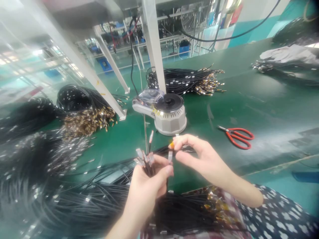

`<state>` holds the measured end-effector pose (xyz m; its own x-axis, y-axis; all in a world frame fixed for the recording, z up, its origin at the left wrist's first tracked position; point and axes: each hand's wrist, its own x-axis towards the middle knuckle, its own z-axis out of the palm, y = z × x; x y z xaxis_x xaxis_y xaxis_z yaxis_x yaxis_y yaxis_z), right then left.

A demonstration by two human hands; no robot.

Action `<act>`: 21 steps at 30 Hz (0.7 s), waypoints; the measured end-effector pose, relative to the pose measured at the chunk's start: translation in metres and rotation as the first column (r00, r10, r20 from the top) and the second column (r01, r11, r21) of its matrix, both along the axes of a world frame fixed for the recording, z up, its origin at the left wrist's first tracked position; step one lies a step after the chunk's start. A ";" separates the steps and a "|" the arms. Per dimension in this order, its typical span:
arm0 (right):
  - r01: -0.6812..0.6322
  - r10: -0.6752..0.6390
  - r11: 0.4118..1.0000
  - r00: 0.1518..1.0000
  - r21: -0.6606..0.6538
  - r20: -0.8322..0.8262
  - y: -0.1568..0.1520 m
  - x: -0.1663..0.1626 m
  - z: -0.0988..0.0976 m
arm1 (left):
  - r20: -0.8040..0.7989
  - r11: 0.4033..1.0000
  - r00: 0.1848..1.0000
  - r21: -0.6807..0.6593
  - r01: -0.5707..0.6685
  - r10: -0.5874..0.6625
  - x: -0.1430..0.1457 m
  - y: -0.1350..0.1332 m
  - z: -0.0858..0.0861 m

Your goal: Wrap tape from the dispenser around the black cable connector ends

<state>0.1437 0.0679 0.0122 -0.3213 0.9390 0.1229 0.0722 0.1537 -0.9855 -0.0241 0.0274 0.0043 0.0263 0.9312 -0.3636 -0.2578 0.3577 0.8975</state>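
Note:
My left hand is closed round a small bunch of thin black cables, their metal-tipped ends sticking up above my fingers. My right hand pinches the end of one cable between thumb and forefinger, just right of the bunch. Both hands hover over the green table, in front of a grey and white tape dispenser. More black cables trail from the bunch toward my lap.
Red-handled scissors lie to the right. Heaps of black cables with gold connectors sit at the left and behind the dispenser. White frame posts stand on the table. A further cable pile lies far right.

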 end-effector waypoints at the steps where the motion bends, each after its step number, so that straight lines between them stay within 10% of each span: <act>1: -0.012 0.012 1.000 1.000 0.013 -0.011 0.000 0.003 0.000 | 0.023 1.000 0.999 0.008 -0.023 0.022 0.000 0.000 0.001; 11: -0.169 0.070 0.966 0.899 0.195 0.431 -0.002 0.011 0.024 | 0.031 0.999 0.999 0.028 -0.021 0.020 0.005 0.005 0.003; 21: -0.051 0.054 0.999 0.961 -0.018 0.270 -0.005 0.008 0.013 | 0.026 0.998 0.997 0.001 -0.069 0.069 0.006 0.006 0.004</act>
